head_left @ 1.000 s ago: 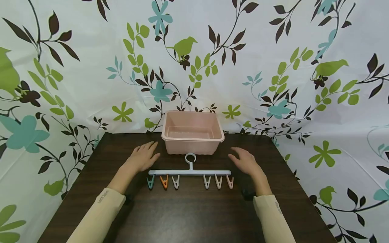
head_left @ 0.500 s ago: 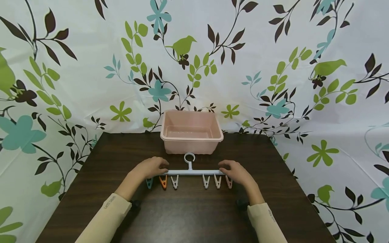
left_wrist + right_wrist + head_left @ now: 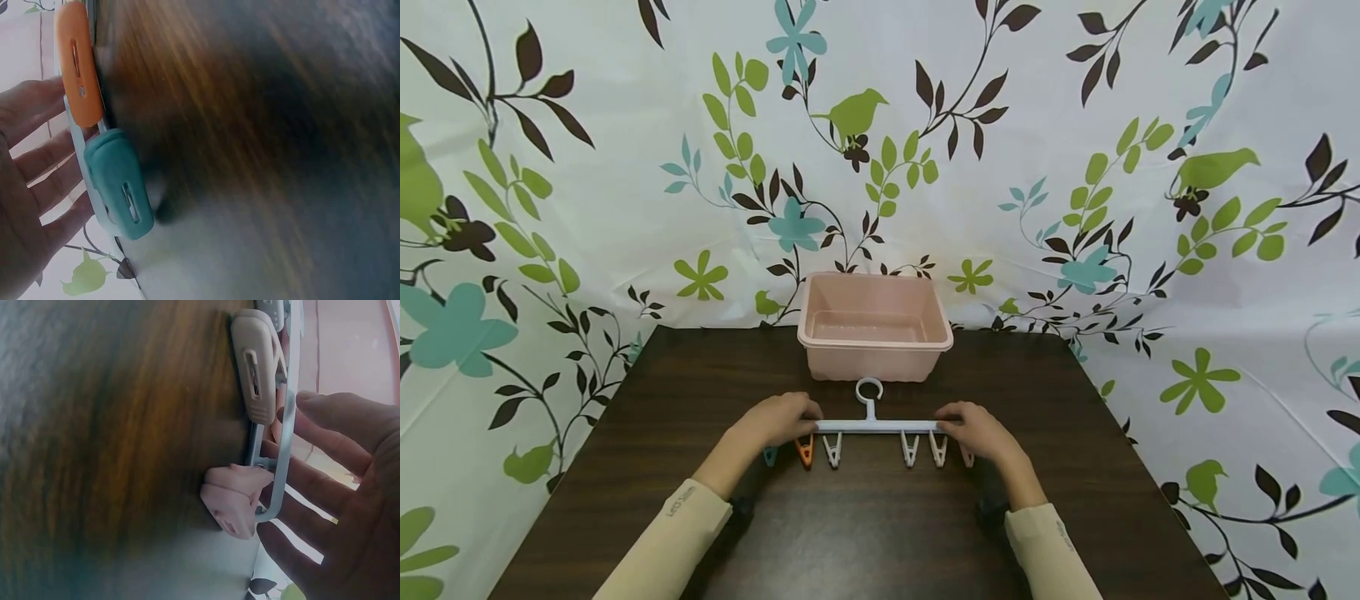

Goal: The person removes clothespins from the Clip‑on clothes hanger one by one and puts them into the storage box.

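A pale clip hanger (image 3: pixel 880 427) lies flat on the dark table, its hook pointing away from me. Around the bar's left end, my left hand (image 3: pixel 778 417) holds with thumb and fingers, beside an orange clip (image 3: pixel 79 65) and a teal clip (image 3: pixel 122 181). My right hand (image 3: pixel 976 427) grips the other end, thumb on one side and fingertips behind the bar. Near it are a beige clip (image 3: pixel 255 365) and a pink clip (image 3: pixel 234 497). In the head view the hands partly cover the outer clips. A whitish clip (image 3: pixel 832 450) and another pale clip (image 3: pixel 910 450) show between the hands.
Just beyond the hook stands a pink plastic bin (image 3: pixel 874 362), close to the table's far edge. Behind it hangs a white cloth (image 3: pixel 880 233) printed with leaves, flowers and birds. The dark wood table (image 3: pixel 865 533) stretches toward me.
Both hands have come inward and toward me from beside the bin, onto the ends of the hanger bar, and now grip it. The hanger and bin stay in place.
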The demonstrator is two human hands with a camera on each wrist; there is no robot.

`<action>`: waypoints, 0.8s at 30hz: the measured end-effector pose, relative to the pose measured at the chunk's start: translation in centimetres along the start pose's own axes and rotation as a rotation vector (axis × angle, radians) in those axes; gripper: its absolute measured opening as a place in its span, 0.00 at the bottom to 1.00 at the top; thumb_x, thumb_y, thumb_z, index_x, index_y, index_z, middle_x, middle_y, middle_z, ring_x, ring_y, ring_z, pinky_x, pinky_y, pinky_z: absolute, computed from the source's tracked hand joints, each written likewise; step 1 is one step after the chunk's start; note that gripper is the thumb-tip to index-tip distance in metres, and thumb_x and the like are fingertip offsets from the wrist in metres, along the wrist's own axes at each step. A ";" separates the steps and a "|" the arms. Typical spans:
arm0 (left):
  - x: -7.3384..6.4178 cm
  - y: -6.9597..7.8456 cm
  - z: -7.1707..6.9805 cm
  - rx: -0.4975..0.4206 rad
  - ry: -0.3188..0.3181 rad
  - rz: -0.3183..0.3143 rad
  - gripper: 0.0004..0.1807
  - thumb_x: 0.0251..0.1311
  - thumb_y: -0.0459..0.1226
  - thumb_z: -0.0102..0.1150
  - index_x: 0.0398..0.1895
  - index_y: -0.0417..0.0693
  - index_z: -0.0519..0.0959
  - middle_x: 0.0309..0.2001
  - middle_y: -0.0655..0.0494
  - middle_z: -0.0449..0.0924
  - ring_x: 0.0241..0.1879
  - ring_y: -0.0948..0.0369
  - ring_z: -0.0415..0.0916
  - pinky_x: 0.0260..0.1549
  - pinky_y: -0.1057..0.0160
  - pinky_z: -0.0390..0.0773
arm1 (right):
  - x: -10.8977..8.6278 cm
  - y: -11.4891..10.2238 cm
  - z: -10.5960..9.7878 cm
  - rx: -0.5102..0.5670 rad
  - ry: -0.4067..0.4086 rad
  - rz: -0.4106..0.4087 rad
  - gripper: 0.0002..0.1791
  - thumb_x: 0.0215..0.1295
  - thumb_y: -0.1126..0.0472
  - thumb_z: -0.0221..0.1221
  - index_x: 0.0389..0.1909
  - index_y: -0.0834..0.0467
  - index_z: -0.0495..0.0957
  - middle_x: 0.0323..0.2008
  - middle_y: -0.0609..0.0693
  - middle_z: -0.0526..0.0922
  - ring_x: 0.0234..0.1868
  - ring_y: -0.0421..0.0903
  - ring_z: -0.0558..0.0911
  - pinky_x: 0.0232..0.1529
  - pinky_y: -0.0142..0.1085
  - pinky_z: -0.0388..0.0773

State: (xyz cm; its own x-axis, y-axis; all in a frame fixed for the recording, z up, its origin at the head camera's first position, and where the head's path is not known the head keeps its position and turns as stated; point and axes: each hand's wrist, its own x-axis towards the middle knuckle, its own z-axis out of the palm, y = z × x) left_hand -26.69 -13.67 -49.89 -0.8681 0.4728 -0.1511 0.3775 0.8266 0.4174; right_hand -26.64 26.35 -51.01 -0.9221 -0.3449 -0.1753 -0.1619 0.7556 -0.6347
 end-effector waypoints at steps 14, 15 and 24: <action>0.2 0.5 0.1 0.002 0.010 0.025 0.03 0.74 0.37 0.67 0.45 0.52 0.87 0.46 0.57 0.82 0.41 0.61 0.76 0.45 0.51 0.80 | 0.3 0.0 0.5 0.046 -0.002 -0.040 0.12 0.80 0.59 0.62 0.58 0.57 0.85 0.61 0.61 0.79 0.08 0.46 0.76 0.14 0.43 0.78; 0.2 0.4 0.1 0.000 0.009 0.026 0.03 0.74 0.37 0.67 0.45 0.52 0.87 0.45 0.57 0.82 0.41 0.61 0.75 0.45 0.51 0.80 | 0.4 0.0 0.5 0.047 -0.007 -0.042 0.12 0.80 0.59 0.62 0.58 0.57 0.85 0.61 0.61 0.79 0.08 0.46 0.76 0.14 0.43 0.79; 0.3 0.0 -0.2 -0.029 -0.022 0.038 0.02 0.75 0.38 0.66 0.45 0.54 0.87 0.46 0.57 0.83 0.44 0.61 0.77 0.47 0.51 0.80 | 0.4 0.0 0.5 0.057 -0.026 -0.056 0.08 0.80 0.60 0.62 0.53 0.56 0.84 0.59 0.61 0.79 0.09 0.46 0.76 0.14 0.44 0.79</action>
State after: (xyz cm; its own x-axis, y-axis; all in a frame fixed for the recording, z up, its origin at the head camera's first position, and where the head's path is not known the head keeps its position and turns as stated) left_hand -26.99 -13.55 -49.77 -0.8457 0.5109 -0.1544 0.4006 0.7987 0.4489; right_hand -26.78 25.92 -51.47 -0.9028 -0.4004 -0.1569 -0.1922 0.7020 -0.6858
